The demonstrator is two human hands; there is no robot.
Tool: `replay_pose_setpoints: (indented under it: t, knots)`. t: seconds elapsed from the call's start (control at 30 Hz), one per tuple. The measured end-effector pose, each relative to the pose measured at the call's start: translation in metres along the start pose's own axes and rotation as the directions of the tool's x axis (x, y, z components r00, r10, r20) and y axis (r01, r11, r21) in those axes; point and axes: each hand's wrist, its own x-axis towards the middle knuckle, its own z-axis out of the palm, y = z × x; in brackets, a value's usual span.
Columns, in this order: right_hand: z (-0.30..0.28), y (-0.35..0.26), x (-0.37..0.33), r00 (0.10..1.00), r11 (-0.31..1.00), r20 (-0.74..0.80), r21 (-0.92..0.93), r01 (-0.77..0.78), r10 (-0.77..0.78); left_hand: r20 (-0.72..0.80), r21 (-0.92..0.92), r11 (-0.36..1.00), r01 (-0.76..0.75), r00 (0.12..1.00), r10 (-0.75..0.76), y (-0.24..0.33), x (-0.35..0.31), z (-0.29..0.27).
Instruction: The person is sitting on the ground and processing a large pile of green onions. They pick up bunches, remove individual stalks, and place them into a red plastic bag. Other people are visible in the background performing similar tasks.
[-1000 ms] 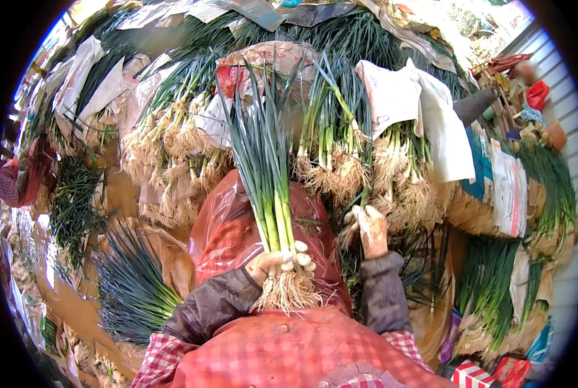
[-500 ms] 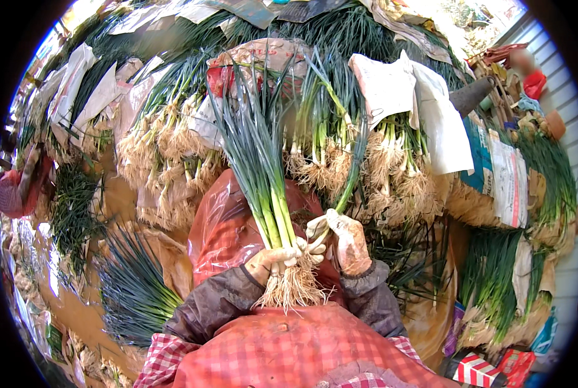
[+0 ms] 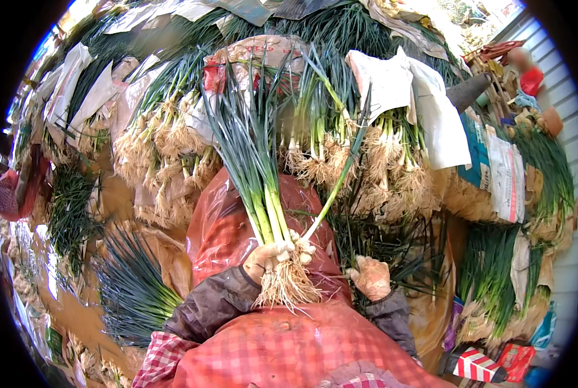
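My left hand [image 3: 268, 257], in a pale, soiled glove, is closed round a bunch of green onions [image 3: 266, 200] just above the roots. Their long green leaves point up and away, and the tangled tan roots [image 3: 289, 284] hang below my fingers over my lap. One green onion [image 3: 337, 187] in the bunch leans out to the right, apart from the rest. My right hand [image 3: 371, 279], also gloved and dirty, is off to the right of the bunch with its fingers curled. What lies in its fingers, if anything, is too small to tell.
A red plastic sheet [image 3: 221, 213] covers my legs. Ahead lie heaps of green onions with roots toward me [image 3: 166, 142], partly under white sacks [image 3: 383, 84]. Loose leaves [image 3: 405, 252] lie right of my lap. More green onions [image 3: 130, 288] lie at left. A corrugated wall [image 3: 560, 90] stands at far right.
My right hand has let go of the leaning green onion and moved right and down, away from the bunch. My left hand still holds the bunch in nearly the same place.
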Motion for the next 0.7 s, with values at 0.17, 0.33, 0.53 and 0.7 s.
replay_pose_setpoints:
  t: [0.17, 0.33, 0.53, 0.7]
  knots:
    - [-0.064, -0.074, 0.042, 0.977, 0.256, -0.213, 0.945, 0.202, 0.015, -0.095, 0.039, 0.986, 0.163, 0.983, -0.159, 0.001, -0.004, 0.028]
    - [-0.051, -0.093, 0.059, 0.943, 0.334, -0.173, 0.904, 0.267, -0.285, -0.122, 0.071, 0.975, 0.21, 0.972, -0.201, 0.004, -0.014, 0.006]
    - [-0.125, -0.112, 0.147, 0.828, -0.183, -0.515, 0.856, 0.484, -0.219, 0.287, 0.19, 0.98, 0.064, 0.951, -0.117, 0.023, -0.048, 0.02]
    - [-0.124, -0.127, 0.342, 0.622, 0.158, -0.748, 0.602, 0.782, -0.232, 0.339, 0.054, 0.999, -0.009, 0.941, -0.01, 0.022, -0.044, 0.008]
